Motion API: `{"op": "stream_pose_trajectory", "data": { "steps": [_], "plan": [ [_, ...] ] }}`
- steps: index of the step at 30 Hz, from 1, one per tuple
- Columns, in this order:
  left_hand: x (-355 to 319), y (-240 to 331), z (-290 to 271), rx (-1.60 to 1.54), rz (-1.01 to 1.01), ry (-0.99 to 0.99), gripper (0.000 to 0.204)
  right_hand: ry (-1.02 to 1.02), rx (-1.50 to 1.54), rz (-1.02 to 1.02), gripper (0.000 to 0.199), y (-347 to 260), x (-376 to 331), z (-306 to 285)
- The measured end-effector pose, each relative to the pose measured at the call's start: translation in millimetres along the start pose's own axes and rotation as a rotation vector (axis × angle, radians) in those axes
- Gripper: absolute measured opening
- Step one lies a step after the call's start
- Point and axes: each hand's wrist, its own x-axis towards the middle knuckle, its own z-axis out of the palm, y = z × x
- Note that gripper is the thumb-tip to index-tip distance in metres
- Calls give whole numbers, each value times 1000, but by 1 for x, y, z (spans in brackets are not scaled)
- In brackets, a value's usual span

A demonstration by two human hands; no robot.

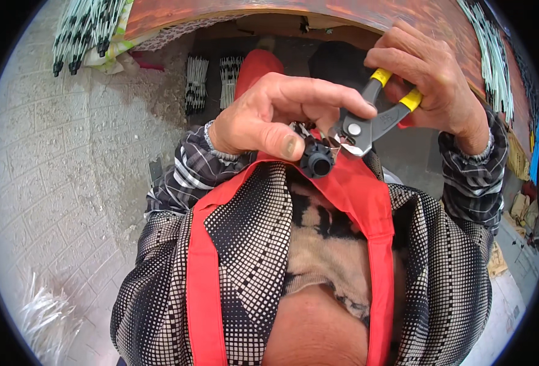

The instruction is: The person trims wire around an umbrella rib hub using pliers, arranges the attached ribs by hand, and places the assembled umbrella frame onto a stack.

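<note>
My left hand [260, 113] is closed round a black plastic hub [317, 162] with a round hole in its end and several thin metal pieces about it. The forefinger stretches out to the pliers' joint. In my right hand [431, 73] is a pair of dark cutting pliers [367, 125] with yellow bands on the handles. Their handles stand apart. The jaws point toward me and lie close beside the hub, by a thin wire; I cannot tell whether they grip it.
A reddish-brown table [269, 11] runs along the far side. Bundles of thin pale rods with black ends [86, 36] lie at its left, and more rods [492, 55] at its right. Two smaller bundles [197, 85] stand below. Pale strips [48, 317] lie on the floor at lower left.
</note>
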Motion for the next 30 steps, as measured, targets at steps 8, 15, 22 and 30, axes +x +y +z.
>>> {"op": "stream_pose_trajectory", "data": {
  "steps": [8, 15, 22, 30],
  "plan": [
    [-2, 4, 3, -34, -76, 49, 75, -15, -46, 97, 44, -2, -6, 6],
    [-2, 6, -1, 53, -66, 1, 73, -35, -51, 125, 43, -4, -3, 5],
    [-7, 10, 9, 17, -143, 157, 82, 20, -93, 60, 42, -2, -1, 5],
    [-4, 10, 35, 418, 125, 265, 111, -16, -91, 74, 36, 0, 4, -3]
  ]
}}
